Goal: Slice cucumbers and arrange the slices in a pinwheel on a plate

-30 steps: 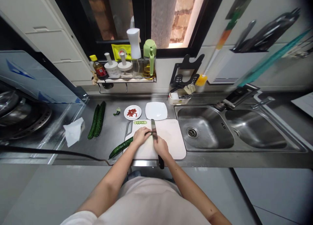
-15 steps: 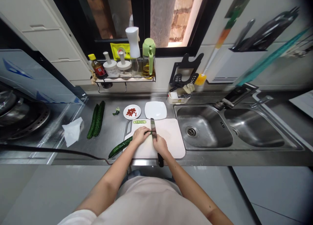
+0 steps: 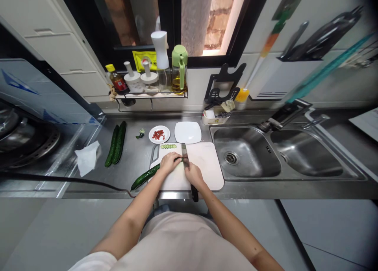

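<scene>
On a white cutting board [image 3: 211, 164] lies a dark green cucumber [image 3: 144, 177], its left part reaching past the board's edge. My left hand [image 3: 169, 163] is closed over the cucumber's right end. A knife [image 3: 194, 193] is in my right hand [image 3: 193, 174], its blade across the cucumber's end, close beside my left fingertips. A short row of cucumber slices [image 3: 168, 146] rests at the board's upper left. Behind the board are a white plate of red pieces [image 3: 159, 134] and a square white plate [image 3: 188, 133] with nothing on it.
Two whole cucumbers [image 3: 115, 144] and a white paper [image 3: 88, 158] lie at the left, near the stove [image 3: 26, 139]. Green scraps [image 3: 141, 133] sit behind the board. A double sink [image 3: 248, 155] is at the right. Bottles stand on a wall rack [image 3: 153, 94].
Hardly anything differs. The knife's handle end has shifted very slightly to the right, and both hands keep their places.
</scene>
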`<state>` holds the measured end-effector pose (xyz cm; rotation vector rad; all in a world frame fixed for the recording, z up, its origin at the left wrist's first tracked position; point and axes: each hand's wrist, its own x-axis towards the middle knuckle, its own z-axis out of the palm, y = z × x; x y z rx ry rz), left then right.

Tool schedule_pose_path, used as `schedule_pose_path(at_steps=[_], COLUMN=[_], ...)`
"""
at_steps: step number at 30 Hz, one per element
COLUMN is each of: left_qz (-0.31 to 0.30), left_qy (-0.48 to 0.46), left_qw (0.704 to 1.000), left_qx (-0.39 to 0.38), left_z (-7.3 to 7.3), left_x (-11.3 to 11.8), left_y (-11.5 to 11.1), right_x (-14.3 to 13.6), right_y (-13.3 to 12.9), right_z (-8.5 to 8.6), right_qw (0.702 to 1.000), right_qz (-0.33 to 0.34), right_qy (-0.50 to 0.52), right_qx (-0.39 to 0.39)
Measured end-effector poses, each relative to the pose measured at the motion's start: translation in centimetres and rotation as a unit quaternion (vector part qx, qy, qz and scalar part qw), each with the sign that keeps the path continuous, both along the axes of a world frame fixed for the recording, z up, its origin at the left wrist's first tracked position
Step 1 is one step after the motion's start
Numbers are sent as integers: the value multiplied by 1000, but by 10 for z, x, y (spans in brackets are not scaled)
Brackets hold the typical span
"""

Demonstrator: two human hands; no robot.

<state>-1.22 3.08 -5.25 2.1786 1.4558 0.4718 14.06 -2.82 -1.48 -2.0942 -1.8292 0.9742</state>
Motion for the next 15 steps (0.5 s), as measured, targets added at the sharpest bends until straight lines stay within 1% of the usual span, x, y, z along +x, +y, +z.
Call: schedule_pose_path(at_steps=[6, 11, 15], left_qz=[1, 3, 4], left_qy=[-5, -1, 1], left_qw=[1000, 1000, 1000], left_qx=[-4, -8, -7], left_z=[0, 0, 0], left_x=[0, 0, 0], left_y=[0, 0, 0], right_x=[3, 1, 2], right_y=[-10, -10, -8], right_z=[5, 8, 8], right_qw=[1000, 999, 1000], right_qz=[5, 0, 5], right_qy=[-15, -26, -11], right_qx=[-16, -26, -22])
